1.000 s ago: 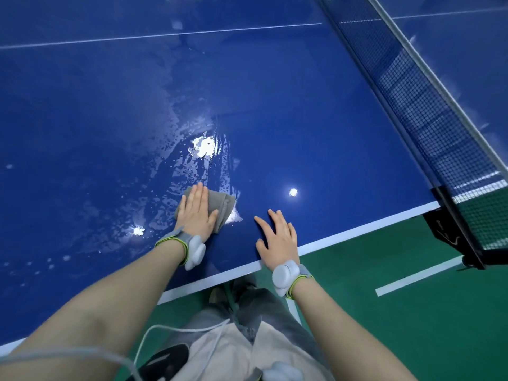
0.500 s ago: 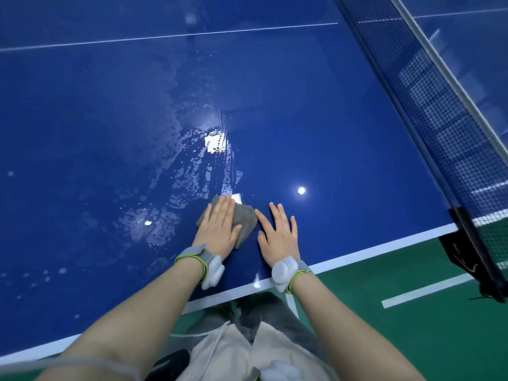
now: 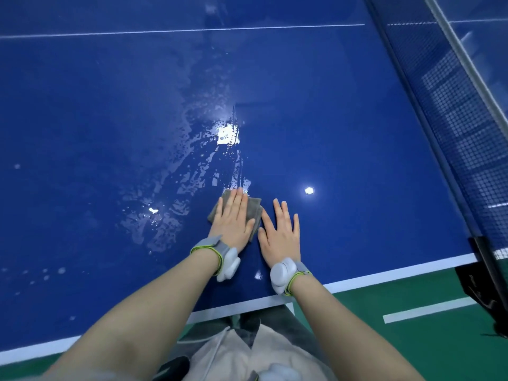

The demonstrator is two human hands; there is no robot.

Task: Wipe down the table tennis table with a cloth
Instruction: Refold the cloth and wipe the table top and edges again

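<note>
Our left hand [image 3: 233, 218] pressed flat, fingers straight, on the grey cloth [image 3: 253, 213] lying on the blue table [image 3: 357, 133]. Our right hand [image 3: 280, 232] lay flat at its 3 o'clock, holding nothing. Wet streaks [image 3: 198, 166] spread toward 11 o'clock; the net [image 3: 453, 119] stood at 2 o'clock.

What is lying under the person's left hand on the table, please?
A folded grey cloth lies under the left hand, flat on the blue table. Its edges show past the fingers and thumb; its middle, and the table beneath, are covered.
</note>
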